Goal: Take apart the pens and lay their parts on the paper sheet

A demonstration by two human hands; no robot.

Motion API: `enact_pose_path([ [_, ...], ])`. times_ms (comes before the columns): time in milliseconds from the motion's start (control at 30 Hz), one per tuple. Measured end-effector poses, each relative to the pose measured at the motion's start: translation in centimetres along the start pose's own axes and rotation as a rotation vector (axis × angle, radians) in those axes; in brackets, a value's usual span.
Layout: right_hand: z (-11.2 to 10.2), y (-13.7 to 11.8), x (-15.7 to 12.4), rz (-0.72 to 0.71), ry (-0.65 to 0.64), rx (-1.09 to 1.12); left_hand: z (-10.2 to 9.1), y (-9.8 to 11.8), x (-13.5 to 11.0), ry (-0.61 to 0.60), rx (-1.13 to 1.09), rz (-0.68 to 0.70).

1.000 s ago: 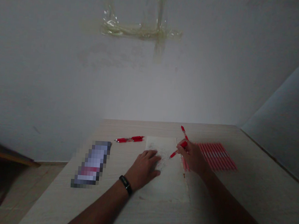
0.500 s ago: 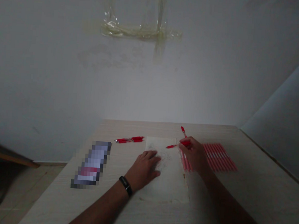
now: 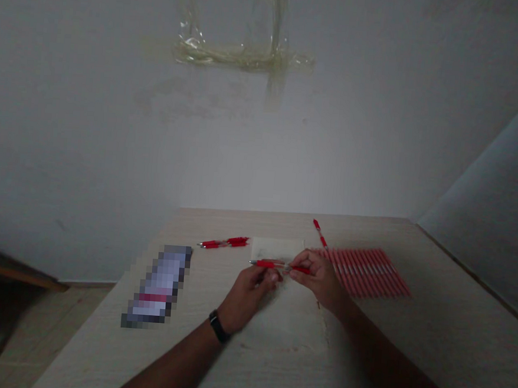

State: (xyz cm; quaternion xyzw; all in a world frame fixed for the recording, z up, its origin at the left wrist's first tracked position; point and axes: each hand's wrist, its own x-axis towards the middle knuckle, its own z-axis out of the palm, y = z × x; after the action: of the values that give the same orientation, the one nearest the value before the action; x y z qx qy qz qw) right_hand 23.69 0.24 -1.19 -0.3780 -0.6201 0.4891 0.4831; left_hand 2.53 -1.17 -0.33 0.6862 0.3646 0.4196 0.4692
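Both hands hold one red pen (image 3: pixel 276 265) level above a white sheet of paper (image 3: pixel 284 314) on the wooden table (image 3: pixel 409 334). My left hand (image 3: pixel 247 296), with a black band on its wrist, pinches the pen's left part. My right hand (image 3: pixel 321 278) grips its right end. The pen lies sideways between them.
Two red pens (image 3: pixel 224 242) lie left of the paper's far edge. A single red pen (image 3: pixel 319 232) lies behind a row of several red pens (image 3: pixel 366 272) at the right. A blurred flat pack (image 3: pixel 159 284) lies at the left. Walls stand behind and to the right.
My right hand swung the pen from pointing down at the paper to lying sideways. My left hand lifted off the paper and took hold of the pen's other part.
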Motion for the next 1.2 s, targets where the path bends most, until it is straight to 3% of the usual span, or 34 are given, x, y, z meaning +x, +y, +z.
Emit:
enact_pose_path([
  [200,0.1,-0.2,-0.2,-0.003,-0.040,-0.081,0.0,0.1,0.4,0.115,-0.223,-0.087],
  [433,-2.0,-1.2,-0.1,-0.083,-0.102,-0.288,-0.3,0.0,0.8,0.308,-0.424,-0.154],
  [633,-2.4,-1.3,0.2,-0.114,-0.091,-0.421,-0.6,0.1,0.9,0.286,-0.435,-0.153],
  [900,-2.3,-0.5,0.4,-0.055,-0.093,-0.389,-0.4,0.3,0.8,0.238,-0.410,-0.150],
  [1200,-2.8,-1.4,0.4,-0.123,-0.082,-0.462,-0.5,0.4,0.8,0.271,-0.417,-0.146],
])
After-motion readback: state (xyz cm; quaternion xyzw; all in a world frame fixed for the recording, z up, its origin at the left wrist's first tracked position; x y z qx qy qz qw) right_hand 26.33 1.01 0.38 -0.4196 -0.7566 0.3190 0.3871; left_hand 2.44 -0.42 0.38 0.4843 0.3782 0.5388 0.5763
